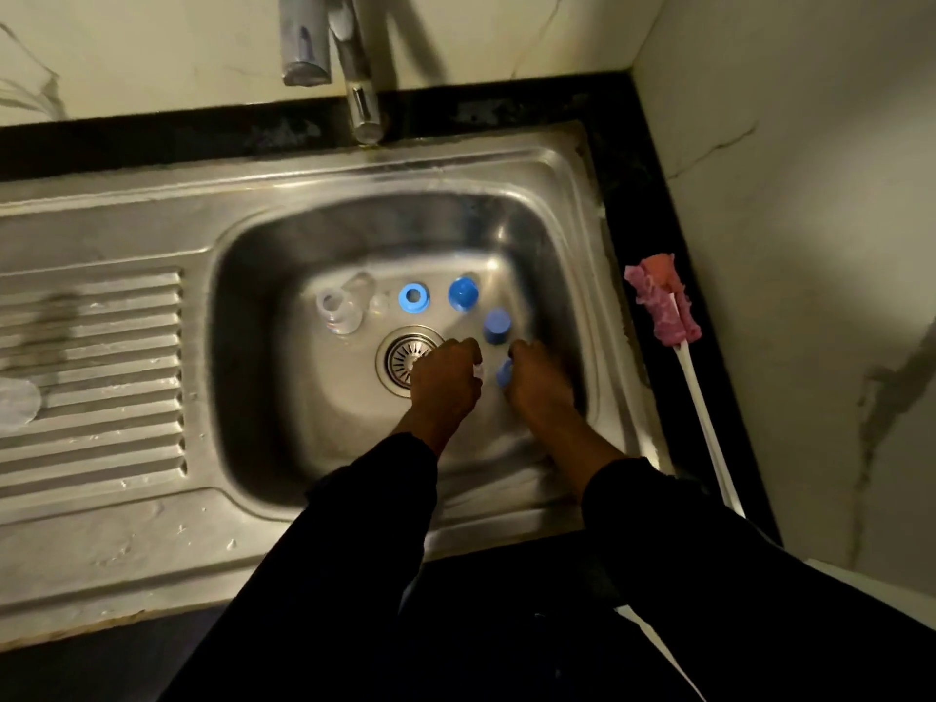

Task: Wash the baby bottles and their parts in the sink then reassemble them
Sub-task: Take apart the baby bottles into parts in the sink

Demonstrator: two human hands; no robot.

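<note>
Both of my hands are down in the steel sink (263, 276), just right of the drain (405, 358). My left hand (445, 377) is curled around a small pale part that shows only at its fingertips. My right hand (537, 382) grips a blue part (505, 373). On the basin floor behind them lie a clear bottle (339, 309) on its side, a blue collar ring (414, 297), a blue cap (463, 293) and a darker blue cap (497, 325). The picture is dim and blurred.
The tap (362, 101) hangs over the sink's back edge, with no water visible. A ribbed draining board (91, 377) lies to the left with a clear item (17, 407) at its edge. A pink bottle brush (663, 306) with a white handle lies on the black counter at the right.
</note>
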